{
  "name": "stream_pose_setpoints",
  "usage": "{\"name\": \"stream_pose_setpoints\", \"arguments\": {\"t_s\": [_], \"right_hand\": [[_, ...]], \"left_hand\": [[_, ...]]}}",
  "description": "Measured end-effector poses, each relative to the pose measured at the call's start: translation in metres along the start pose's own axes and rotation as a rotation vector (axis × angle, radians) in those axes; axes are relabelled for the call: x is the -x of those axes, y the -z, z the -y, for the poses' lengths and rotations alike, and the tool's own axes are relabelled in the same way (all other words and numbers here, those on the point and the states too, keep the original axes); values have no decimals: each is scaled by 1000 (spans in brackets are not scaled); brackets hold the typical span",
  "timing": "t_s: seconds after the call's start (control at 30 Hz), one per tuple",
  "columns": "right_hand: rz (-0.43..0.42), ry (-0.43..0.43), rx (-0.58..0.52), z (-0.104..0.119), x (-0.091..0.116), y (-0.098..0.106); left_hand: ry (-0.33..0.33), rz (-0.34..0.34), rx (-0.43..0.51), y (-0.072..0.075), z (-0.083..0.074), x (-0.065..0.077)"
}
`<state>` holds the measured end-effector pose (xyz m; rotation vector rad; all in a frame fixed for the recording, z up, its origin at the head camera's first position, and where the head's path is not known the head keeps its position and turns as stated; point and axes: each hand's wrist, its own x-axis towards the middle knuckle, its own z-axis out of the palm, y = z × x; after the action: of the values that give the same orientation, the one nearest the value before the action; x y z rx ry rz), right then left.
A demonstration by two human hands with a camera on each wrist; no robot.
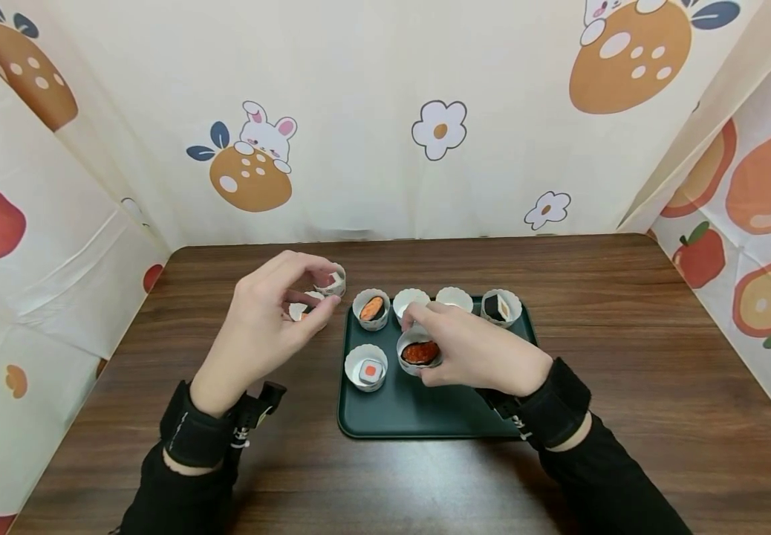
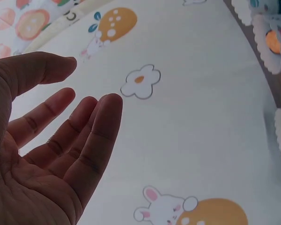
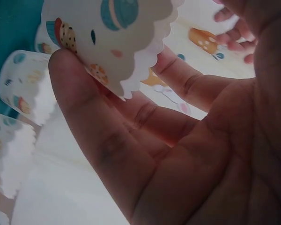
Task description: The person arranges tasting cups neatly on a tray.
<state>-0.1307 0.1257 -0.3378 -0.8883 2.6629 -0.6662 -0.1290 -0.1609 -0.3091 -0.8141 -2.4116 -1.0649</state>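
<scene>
My right hand [image 1: 475, 345] grips a paper baking cup [image 3: 103, 51] over the dark green tray [image 1: 466, 420]. In that cup lies a toy-like sushi piece [image 1: 420, 353] with a red-brown top and a dark wrap. Fingers [image 3: 77, 89] press against the cup's printed wall in the right wrist view. To the left of the tray, my left hand [image 1: 265, 308] hovers with bent, spread fingers near two more paper cups, a farther cup [image 1: 339, 282] and a nearer cup [image 1: 297, 310], both partly hidden. The left wrist view shows nothing between its fingers [image 2: 105, 122].
Along the tray's far side stand several paper cups, among them one with orange-topped sushi [image 1: 372, 307] and one with a black-and-white piece [image 1: 496, 306]. A cup with a white roll [image 1: 370, 371] sits front left. Patterned cloth [image 1: 359, 186] walls the brown table [image 1: 292, 475].
</scene>
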Motion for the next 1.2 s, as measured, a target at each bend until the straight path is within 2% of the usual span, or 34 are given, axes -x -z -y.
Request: {"name": "stream_pose_setpoints", "arguments": {"t_s": [0.2, 0.63, 0.83, 1.2], "right_hand": [[28, -15, 20, -2, -7, -11], [70, -48, 58, -6, -15, -29], [96, -65, 38, -6, -18, -30], [41, -6, 141, -3, -14, -22]], "left_hand": [[21, -12, -37, 5, 4, 0], [44, 0, -58, 6, 7, -1], [48, -3, -61, 7, 7, -1], [64, 7, -84, 8, 11, -2]]}}
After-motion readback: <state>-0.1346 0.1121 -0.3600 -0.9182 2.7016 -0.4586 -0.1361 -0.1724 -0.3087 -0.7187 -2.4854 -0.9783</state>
